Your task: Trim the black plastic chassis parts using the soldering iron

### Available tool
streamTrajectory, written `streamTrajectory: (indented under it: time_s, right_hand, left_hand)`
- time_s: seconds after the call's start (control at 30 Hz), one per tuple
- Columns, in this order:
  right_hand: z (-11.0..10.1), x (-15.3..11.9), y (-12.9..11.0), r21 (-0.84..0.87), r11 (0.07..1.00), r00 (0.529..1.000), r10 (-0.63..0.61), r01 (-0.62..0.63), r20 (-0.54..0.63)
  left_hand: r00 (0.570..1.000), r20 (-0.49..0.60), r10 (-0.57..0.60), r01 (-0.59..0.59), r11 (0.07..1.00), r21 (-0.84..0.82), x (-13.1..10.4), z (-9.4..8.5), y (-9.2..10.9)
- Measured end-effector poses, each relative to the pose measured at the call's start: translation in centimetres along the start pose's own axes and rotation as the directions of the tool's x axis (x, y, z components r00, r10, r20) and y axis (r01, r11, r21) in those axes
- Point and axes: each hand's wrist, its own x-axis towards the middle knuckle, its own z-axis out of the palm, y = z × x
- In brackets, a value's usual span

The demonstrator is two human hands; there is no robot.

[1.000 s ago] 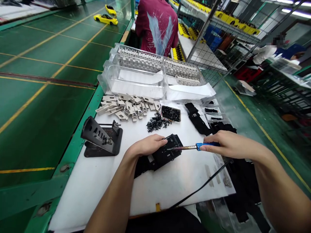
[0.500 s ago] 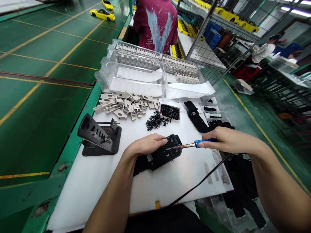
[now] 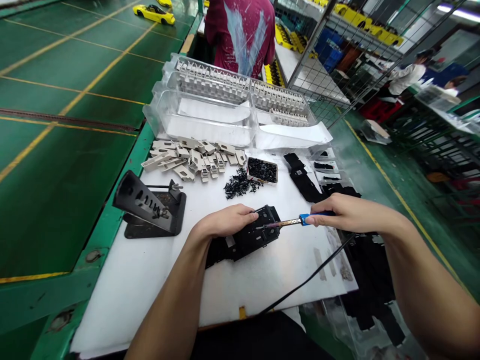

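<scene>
Left hand (image 3: 227, 220) grips black part (image 3: 249, 243) over bench (image 3: 150, 295), thumb on top. Right hand (image 3: 345, 212): fingers closed around soldering iron (image 3: 288, 222), its tip at black part.

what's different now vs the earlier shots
Very little: the view shifted slightly, so the worktable sits a bit higher and further left. Nothing was visibly taken up or let go. The left hand still holds the black part; the right hand keeps the soldering iron tip at it.
</scene>
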Motion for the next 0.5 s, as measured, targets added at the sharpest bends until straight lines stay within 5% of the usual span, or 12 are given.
streamTrajectory:
  time_s: [0.5]
  right_hand:
    - [-1.3, -0.1, -0.3, -0.101, 0.994, 0.997, -0.028, 0.035, 0.065]
  left_hand:
    - [0.999, 0.021, -0.039, 0.037, 0.995, 0.093, 0.3, 0.0, -0.4]
